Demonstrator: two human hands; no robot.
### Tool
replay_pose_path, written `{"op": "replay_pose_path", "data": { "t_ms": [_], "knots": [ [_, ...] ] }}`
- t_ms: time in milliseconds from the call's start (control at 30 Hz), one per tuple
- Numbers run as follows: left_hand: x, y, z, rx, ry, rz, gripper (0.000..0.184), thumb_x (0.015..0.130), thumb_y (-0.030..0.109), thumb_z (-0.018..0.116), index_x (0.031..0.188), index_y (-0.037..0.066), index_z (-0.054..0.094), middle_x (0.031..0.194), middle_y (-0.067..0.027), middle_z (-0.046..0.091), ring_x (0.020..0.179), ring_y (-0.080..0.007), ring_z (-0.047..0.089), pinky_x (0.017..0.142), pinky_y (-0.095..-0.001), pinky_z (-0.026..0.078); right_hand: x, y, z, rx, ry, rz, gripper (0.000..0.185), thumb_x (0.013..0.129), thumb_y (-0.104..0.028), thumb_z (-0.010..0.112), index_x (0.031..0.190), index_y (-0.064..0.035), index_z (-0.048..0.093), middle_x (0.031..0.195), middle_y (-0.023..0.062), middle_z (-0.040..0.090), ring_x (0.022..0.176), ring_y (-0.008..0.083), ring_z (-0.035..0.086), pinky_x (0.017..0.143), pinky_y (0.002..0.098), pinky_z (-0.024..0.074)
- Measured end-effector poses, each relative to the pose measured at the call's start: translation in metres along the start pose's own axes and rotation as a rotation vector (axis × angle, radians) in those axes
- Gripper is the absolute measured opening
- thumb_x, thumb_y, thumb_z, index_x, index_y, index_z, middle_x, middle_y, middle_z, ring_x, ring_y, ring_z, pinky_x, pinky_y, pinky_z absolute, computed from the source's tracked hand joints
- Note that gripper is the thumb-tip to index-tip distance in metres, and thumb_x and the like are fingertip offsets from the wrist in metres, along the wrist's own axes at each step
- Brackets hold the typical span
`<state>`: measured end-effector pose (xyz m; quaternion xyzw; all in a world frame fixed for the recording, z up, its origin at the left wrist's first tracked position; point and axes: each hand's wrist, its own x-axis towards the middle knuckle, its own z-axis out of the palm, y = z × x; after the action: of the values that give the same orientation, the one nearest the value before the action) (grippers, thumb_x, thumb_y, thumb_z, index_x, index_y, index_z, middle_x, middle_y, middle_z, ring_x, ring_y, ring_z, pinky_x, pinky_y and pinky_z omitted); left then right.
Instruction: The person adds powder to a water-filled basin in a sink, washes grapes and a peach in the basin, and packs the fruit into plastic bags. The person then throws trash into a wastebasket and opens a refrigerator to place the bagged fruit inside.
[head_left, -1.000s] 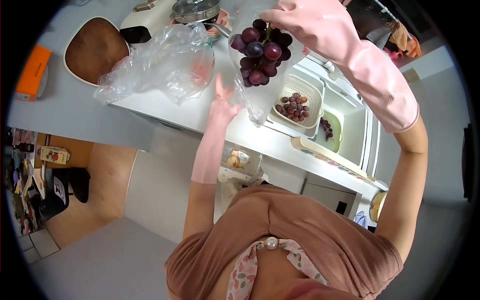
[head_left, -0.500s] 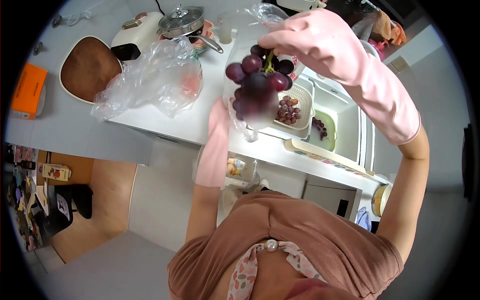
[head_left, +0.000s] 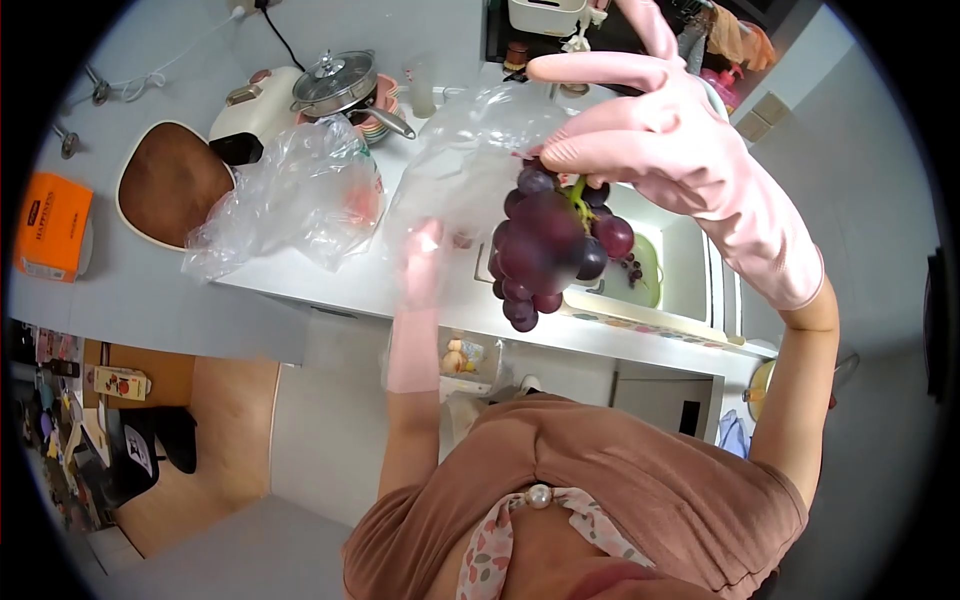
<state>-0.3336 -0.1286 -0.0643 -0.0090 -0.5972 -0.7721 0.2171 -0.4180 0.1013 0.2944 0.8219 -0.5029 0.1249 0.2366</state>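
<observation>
My right hand (head_left: 640, 130), in a pink rubber glove, pinches the green stem of a bunch of dark purple grapes (head_left: 545, 245). Some of its fingers stretch out above the stem. The bunch hangs over the counter's front edge, close to the camera and partly blurred. To its left, a clear plastic bag (head_left: 470, 130) is spread out, apart from most of the grapes. My left hand (head_left: 424, 255), gloved in pink too, is at the bag's lower left; the film covers its fingers and they look closed on it.
Behind the grapes is a white sink (head_left: 690, 265) with a green basin (head_left: 652, 285) holding a few grapes. Another clear plastic bag (head_left: 290, 205) lies on the counter, near a lidded pan (head_left: 335, 82) and a brown-topped board (head_left: 170, 185). An orange box (head_left: 52, 225) stands far left.
The bunch has moved down and right, out of the plastic bag. My left hand and the bag have shifted left. The grapes now hide the white basket in the sink.
</observation>
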Motion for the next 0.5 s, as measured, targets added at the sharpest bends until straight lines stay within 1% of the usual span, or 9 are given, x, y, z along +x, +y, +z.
{"op": "replay_pose_path", "data": {
  "t_ms": [33, 100, 133, 200, 233, 333, 367, 467, 500],
  "knots": [
    [0.001, 0.017, 0.008, 0.057, 0.092, -0.109, 0.03, 0.094, 0.031, 0.052, 0.1, 0.002, 0.057, 0.095, -0.0074, 0.061, 0.094, -0.0215, 0.06, 0.082, -0.0353, 0.049, -0.004, -0.006, -0.005, -0.038, -0.012, 0.028, 0.023, 0.079, -0.004, 0.066, 0.101, -0.0116, 0.068, 0.089, -0.0025, 0.07, 0.114, 0.0267, 0.06, 0.11, 0.062, 0.0137],
    [0.012, 0.017, 0.013, -0.09, 0.219, -0.164, 0.029, 0.09, 0.03, 0.057, 0.093, 0.002, 0.06, 0.083, -0.0043, 0.06, 0.084, -0.0188, 0.06, 0.078, -0.0323, 0.048, -0.019, -0.01, -0.008, -0.09, 0.002, 0.067, 0.024, 0.074, -0.007, 0.07, 0.097, -0.0153, 0.07, 0.09, -0.003, 0.071, 0.108, 0.0247, 0.063, 0.1, 0.0558, 0.0273],
    [0.017, 0.018, 0.015, -0.165, 0.286, -0.184, 0.028, 0.088, 0.03, 0.059, 0.089, 0.002, 0.062, 0.077, -0.0027, 0.06, 0.079, -0.0175, 0.061, 0.076, -0.0308, 0.048, -0.028, -0.012, -0.006, -0.119, -0.006, 0.076, 0.027, 0.072, -0.007, 0.071, 0.096, -0.0178, 0.069, 0.091, -0.0042, 0.07, 0.111, 0.0245, 0.061, 0.103, 0.0578, 0.0235],
    [0.014, 0.08, 0.056, -0.071, 0.076, -0.063, 0.026, 0.087, 0.027, 0.059, 0.091, 0.002, 0.063, 0.08, -0.0043, 0.061, 0.079, -0.0167, 0.06, 0.077, -0.0304, 0.047, -0.049, -0.013, 0.006, -0.167, -0.008, 0.091, 0.033, 0.066, -0.007, 0.073, 0.095, -0.0229, 0.069, 0.095, -0.0067, 0.069, 0.117, 0.0241, 0.057, 0.109, 0.0617, 0.0158],
    [0.021, 0.079, 0.068, 0.092, 0.231, -0.229, 0.023, 0.085, 0.021, 0.056, 0.097, 0.002, 0.062, 0.08, -0.0057, 0.062, 0.075, -0.0155, 0.059, 0.076, -0.0289, 0.045, -0.056, -0.013, 0.009, -0.19, -0.007, 0.112, 0.036, 0.064, -0.007, 0.073, 0.094, -0.0255, 0.069, 0.096, -0.0079, 0.069, 0.12, 0.0239, 0.055, 0.112, 0.0636, 0.0119],
    [0.03, 0.138, 0.11, 0.238, 0.339, -0.466, 0.02, 0.083, 0.018, 0.055, 0.095, 0.004, 0.06, 0.077, -0.0042, 0.061, 0.072, -0.0147, 0.057, 0.075, -0.0275, 0.044, -0.065, -0.014, 0.006, -0.228, 0.025, 0.019, 0.038, 0.06, -0.005, 0.072, 0.091, -0.0255, 0.069, 0.107, -0.0068, 0.066, 0.121, 0.0268, 0.054, 0.112, 0.0653, 0.0127],
    [0.036, 0.13, 0.111, 0.183, 0.369, -0.442, 0.014, 0.082, 0.017, 0.054, 0.089, 0.006, 0.06, 0.072, -0.0029, 0.061, 0.069, -0.014, 0.056, 0.074, -0.0269, 0.043, -0.07, -0.017, 0.002, -0.228, 0.036, 0.036, 0.038, 0.06, -0.005, 0.072, 0.091, -0.0256, 0.069, 0.109, -0.0062, 0.066, 0.121, 0.0274, 0.053, 0.112, 0.0649, 0.0123],
    [0.033, 0.118, 0.115, 0.095, 0.541, -0.497, 0.011, 0.083, 0.017, 0.054, 0.086, 0.008, 0.058, 0.07, -0.0012, 0.06, 0.066, -0.0138, 0.053, 0.069, -0.0263, 0.042, -0.083, -0.027, -0.016, -0.26, 0.071, 0.104, 0.034, 0.061, -0.011, 0.071, 0.091, -0.0263, 0.071, 0.113, -0.0028, 0.066, 0.124, 0.0281, 0.051, 0.114, 0.0584, 0.0131],
    [0.04, 0.094, 0.095, 0.171, 0.476, -0.589, 0.014, 0.083, 0.018, 0.053, 0.09, 0.008, 0.06, 0.073, -0.0017, 0.061, 0.064, -0.0138, 0.05, 0.062, -0.0269, 0.04, -0.085, -0.031, -0.021, -0.27, 0.085, 0.151, 0.033, 0.062, -0.013, 0.071, 0.091, -0.0265, 0.072, 0.114, -0.0017, 0.066, 0.125, 0.0283, 0.051, 0.115, 0.0563, 0.0134]
  ]
}}
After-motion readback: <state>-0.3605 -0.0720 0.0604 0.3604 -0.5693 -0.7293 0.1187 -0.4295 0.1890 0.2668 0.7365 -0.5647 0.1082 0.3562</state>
